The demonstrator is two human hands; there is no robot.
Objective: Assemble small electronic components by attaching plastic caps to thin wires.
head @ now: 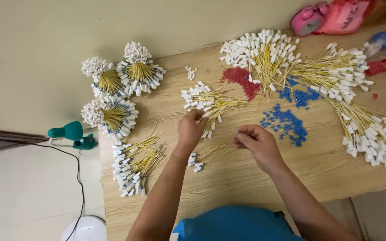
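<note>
While left grip touches wire bundle

even soft indoor light, faint shadows, sharp centre, slight blur at edges

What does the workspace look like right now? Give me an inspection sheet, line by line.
Surface: wooden table, pale, set against a wall.
Job's things: loose yellow wires with white end pieces; left hand touches them; right hand pinches something too small to tell.
Clutter: blue beads, red beads, tied wire bundles, finished wires, large wire heaps.
Grip: left cannot tell; right closed on something unseen.
Cables: black cord beside the table.
Surroundings: green lamp, pink clock.
</note>
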